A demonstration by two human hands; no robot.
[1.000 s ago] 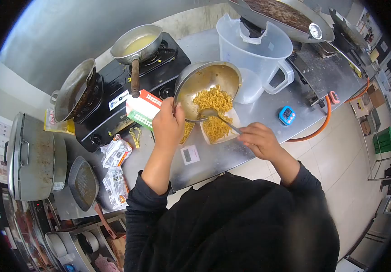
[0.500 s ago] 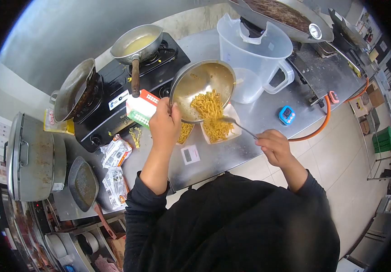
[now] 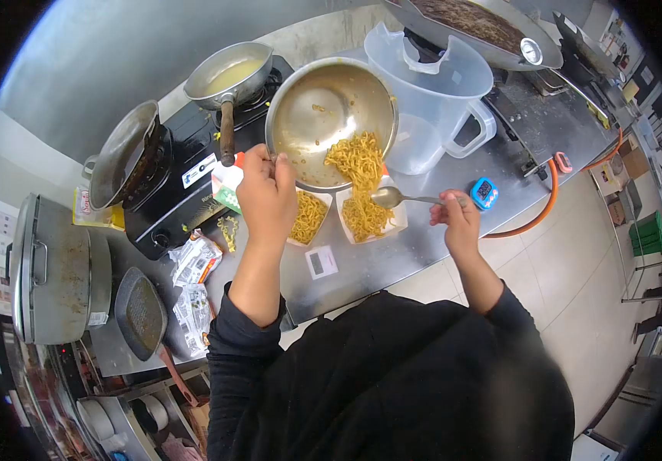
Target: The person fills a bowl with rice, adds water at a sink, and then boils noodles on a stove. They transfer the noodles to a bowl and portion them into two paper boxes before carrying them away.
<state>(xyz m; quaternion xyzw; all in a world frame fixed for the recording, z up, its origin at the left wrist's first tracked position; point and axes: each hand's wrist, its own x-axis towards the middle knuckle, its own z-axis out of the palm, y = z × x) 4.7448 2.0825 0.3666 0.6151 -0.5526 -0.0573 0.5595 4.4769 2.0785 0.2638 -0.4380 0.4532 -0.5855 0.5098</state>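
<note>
My left hand grips the near-left rim of a steel mixing bowl, tilted so its inside faces me. Yellow noodles hang over the bowl's lower right edge and trail into a white paper tray. In my right hand is a metal spoon, its head touching the noodles above that tray. Beside it on the left stands a second paper tray filled with noodles, partly under the bowl.
A white digital timer lies before the trays. A clear plastic jug and a blue timer stand at right. Left are a gas stove with a saucepan, torn noodle packets and a square pan.
The bowl has lifted and tilted further toward me, showing more of its inside. My right hand and the spoon have shifted slightly, and more of the left tray shows.
</note>
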